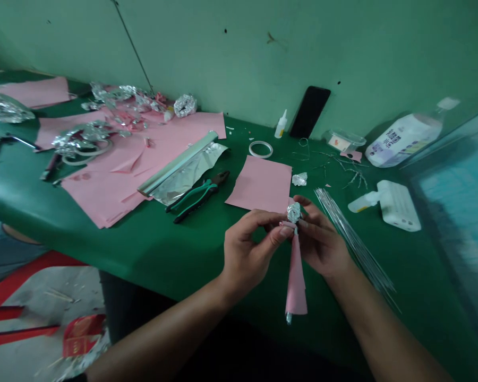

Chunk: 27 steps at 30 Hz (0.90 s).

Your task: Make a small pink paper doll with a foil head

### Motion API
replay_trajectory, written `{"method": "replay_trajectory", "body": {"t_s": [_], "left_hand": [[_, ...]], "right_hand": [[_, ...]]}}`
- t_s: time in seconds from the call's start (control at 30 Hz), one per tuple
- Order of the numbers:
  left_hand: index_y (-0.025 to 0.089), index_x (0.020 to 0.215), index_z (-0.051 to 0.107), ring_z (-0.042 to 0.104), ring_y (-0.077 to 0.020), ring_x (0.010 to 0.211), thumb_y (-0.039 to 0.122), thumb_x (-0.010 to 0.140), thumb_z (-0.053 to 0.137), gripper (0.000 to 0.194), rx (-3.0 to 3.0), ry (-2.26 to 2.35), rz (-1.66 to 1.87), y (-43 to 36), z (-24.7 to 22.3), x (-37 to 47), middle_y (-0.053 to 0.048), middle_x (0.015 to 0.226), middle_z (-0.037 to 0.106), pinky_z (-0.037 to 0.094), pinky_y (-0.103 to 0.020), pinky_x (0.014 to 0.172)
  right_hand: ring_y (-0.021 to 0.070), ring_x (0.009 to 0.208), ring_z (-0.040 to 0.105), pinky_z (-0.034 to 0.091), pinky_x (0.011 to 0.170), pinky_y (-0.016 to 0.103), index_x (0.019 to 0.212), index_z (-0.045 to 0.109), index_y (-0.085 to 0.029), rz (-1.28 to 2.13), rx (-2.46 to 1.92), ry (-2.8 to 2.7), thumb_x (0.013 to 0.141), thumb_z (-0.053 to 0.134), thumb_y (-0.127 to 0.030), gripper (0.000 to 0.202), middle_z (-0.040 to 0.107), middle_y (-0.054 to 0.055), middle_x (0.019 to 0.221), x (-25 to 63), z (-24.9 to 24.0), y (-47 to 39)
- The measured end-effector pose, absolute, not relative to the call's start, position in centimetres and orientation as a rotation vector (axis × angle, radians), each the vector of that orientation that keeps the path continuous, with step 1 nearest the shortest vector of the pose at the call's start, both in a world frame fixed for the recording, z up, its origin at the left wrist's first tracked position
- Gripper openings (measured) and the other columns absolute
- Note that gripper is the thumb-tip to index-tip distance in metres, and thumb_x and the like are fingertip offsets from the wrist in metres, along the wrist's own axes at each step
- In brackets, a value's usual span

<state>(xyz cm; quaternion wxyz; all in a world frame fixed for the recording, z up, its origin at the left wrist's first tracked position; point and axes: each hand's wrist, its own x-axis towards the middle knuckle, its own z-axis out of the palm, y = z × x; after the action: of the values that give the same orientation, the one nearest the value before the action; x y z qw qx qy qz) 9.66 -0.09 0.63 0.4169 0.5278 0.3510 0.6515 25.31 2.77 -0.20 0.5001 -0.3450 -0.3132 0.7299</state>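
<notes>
Close to the table's front edge I hold a small figure made of crumpled aluminium foil and pink paper. Its round foil head (293, 213) is at the top, and a long pink paper cone (297, 286) hangs below, with a foil tip poking out. My left hand (247, 246) pinches the figure just under the head between thumb and fingers. From the other side, my right hand (322, 239) grips it at the same height, its fingers partly hidden behind. A pink paper sheet (263, 183) lies just beyond my hands.
Pliers (201, 196), a foil roll (179, 164) and pink sheets (175, 132) with foil scraps lie left. Thin metal wires (354, 244), a white device (398, 204) and a large bottle (404, 138) are right. Tape (260, 149), a glue bottle (281, 125) and a phone (309, 111) are behind.
</notes>
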Motion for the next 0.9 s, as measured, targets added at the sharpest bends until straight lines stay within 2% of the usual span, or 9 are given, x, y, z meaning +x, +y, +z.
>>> {"method": "replay_trajectory", "body": {"t_s": [0.23, 0.4, 0.53, 0.67, 0.77, 0.9], "left_hand": [[0.022, 0.09, 0.077, 0.066, -0.0132, 0.076, 0.015, 0.08, 0.076, 0.013, 1.351, 0.868, 1.664, -0.1, 0.8, 9.4, -0.003, 0.084, 0.072, 0.055, -0.026, 0.072], [0.023, 0.088, 0.077, 0.067, -0.0145, 0.077, 0.025, 0.082, 0.075, 0.006, 1.286, 0.962, 1.63, -0.2, 0.7, 9.5, -0.004, 0.085, 0.074, 0.057, -0.026, 0.071], [0.021, 0.09, 0.077, 0.069, -0.0175, 0.081, 0.033, 0.081, 0.075, 0.015, 1.169, 1.098, 1.552, -0.4, 0.7, 9.7, -0.006, 0.089, 0.075, 0.057, -0.029, 0.074], [0.021, 0.088, 0.078, 0.069, -0.0175, 0.077, 0.035, 0.081, 0.075, 0.016, 1.144, 1.207, 1.555, -0.4, 0.4, 9.5, -0.005, 0.084, 0.076, 0.057, -0.03, 0.073], [0.021, 0.087, 0.078, 0.068, -0.0168, 0.076, 0.036, 0.081, 0.075, 0.016, 1.095, 1.273, 1.566, -0.1, 0.1, 9.2, -0.004, 0.082, 0.076, 0.055, -0.029, 0.071], [0.018, 0.082, 0.076, 0.063, -0.013, 0.072, 0.037, 0.081, 0.075, 0.019, 0.903, 1.293, 1.548, 0.7, -0.3, 8.9, -0.003, 0.077, 0.072, 0.051, -0.025, 0.068]], "right_hand": [[0.0107, 0.063, 0.063, 0.053, 0.058, 0.023, 0.114, 0.056, -0.028, 1.785, -0.803, -0.757, 0.065, 0.08, -0.021, 0.055, 0.065, -0.005, 0.08, 25.4, -0.2, 2.7], [0.0115, 0.064, 0.063, 0.054, 0.059, 0.024, 0.113, 0.056, -0.029, 1.744, -0.806, -0.777, 0.065, 0.082, -0.022, 0.055, 0.065, -0.004, 0.082, 25.3, -0.4, 2.8], [0.0139, 0.067, 0.064, 0.054, 0.058, 0.027, 0.108, 0.058, -0.031, 1.586, -0.867, -0.813, 0.066, 0.082, -0.024, 0.05, 0.064, -0.004, 0.084, 25.2, -0.6, 2.9], [0.0147, 0.067, 0.065, 0.054, 0.054, 0.027, 0.109, 0.056, -0.032, 1.498, -0.908, -0.869, 0.067, 0.083, -0.024, 0.05, 0.063, -0.003, 0.088, 25.1, -0.4, 2.7], [0.0143, 0.066, 0.066, 0.055, 0.054, 0.027, 0.111, 0.055, -0.031, 1.505, -0.879, -0.908, 0.07, 0.082, -0.026, 0.049, 0.065, -0.002, 0.091, 25.0, -0.4, 2.6], [0.0145, 0.071, 0.068, 0.057, 0.057, 0.028, 0.111, 0.059, -0.028, 1.496, -0.828, -0.972, 0.077, 0.077, -0.029, 0.038, 0.067, 0.001, 0.099, 24.9, -0.7, 2.8]]}}
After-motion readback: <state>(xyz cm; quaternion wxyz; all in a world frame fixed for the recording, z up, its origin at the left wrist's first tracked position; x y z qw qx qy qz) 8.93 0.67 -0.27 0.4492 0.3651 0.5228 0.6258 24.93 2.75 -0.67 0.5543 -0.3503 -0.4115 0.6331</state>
